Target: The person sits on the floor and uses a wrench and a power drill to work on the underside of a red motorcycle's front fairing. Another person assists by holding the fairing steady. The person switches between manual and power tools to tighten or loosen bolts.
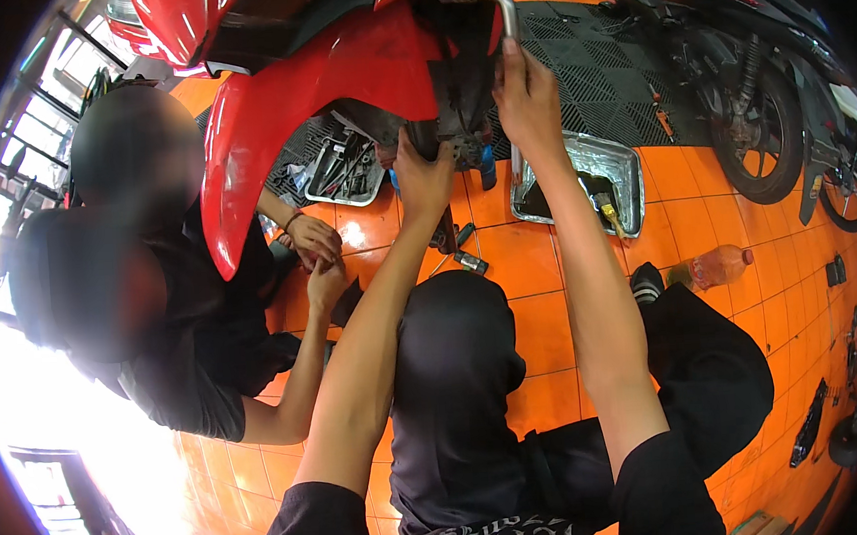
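My right hand (528,100) is closed around the long shaft of an L-shaped metal wrench (505,13), whose bent end reaches left into the front of a red motorcycle (314,83). Lower and to the left, my left hand (426,177) grips a dark, rounded part (425,142) beneath the red bodywork, with thumb and fingers on either side of it. Exactly what that part is, I cannot tell. The wrench's tip is hard to make out against the dark inner parts.
Two people (181,312) crouch at left, hands near the bodywork. A tool tray (359,202) and a silver tray (638,181) with dark liquid and a brush (610,215) stand on orange tiles. A bottle (721,266) lies right; another motorcycle (758,115) stands beyond.
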Motion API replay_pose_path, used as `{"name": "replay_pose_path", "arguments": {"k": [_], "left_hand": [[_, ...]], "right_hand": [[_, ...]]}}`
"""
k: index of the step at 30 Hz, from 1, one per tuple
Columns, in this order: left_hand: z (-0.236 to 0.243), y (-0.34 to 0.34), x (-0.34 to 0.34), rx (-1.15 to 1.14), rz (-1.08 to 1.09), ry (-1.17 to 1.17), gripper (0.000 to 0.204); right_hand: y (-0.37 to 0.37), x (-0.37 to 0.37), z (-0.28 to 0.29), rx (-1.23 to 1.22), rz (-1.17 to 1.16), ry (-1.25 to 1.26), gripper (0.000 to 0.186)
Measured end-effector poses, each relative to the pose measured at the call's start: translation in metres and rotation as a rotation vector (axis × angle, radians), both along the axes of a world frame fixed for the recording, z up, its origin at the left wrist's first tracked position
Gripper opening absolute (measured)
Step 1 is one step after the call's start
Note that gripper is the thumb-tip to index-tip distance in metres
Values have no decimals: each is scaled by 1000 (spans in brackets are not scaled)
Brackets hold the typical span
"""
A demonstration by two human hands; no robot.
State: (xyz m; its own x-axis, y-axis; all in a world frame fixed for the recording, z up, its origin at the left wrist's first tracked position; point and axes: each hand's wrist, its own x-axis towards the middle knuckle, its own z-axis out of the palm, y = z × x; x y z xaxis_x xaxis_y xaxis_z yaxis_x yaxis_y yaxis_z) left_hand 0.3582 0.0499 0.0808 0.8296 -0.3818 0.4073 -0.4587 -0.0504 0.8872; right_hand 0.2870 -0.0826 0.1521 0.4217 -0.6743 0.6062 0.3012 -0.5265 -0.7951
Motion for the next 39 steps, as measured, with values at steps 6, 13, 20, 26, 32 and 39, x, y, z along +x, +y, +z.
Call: {"name": "replay_pose_path", "arguments": {"k": [6,13,20,26,32,39], "left_hand": [[-3,2,1,11,5,-166,60],[-4,4,1,76,24,-53,62],[-1,1,-2,63,-27,76,59],[-26,-11,7,116,170,-219,55],[-12,-3,5,50,-22,41,44],[-6,7,3,32,-81,159,52]], "right_hand": [[-9,20,6,-47,-9,-36,49],[-17,8,20,-299,-98,62,45],[-43,11,22,-567,-162,1,26],[-43,-7,44,-460,-89,60,39],[-18,5,29,-232,-83,88,45],[-5,-8,-18,-252,-214,144,35]]}}
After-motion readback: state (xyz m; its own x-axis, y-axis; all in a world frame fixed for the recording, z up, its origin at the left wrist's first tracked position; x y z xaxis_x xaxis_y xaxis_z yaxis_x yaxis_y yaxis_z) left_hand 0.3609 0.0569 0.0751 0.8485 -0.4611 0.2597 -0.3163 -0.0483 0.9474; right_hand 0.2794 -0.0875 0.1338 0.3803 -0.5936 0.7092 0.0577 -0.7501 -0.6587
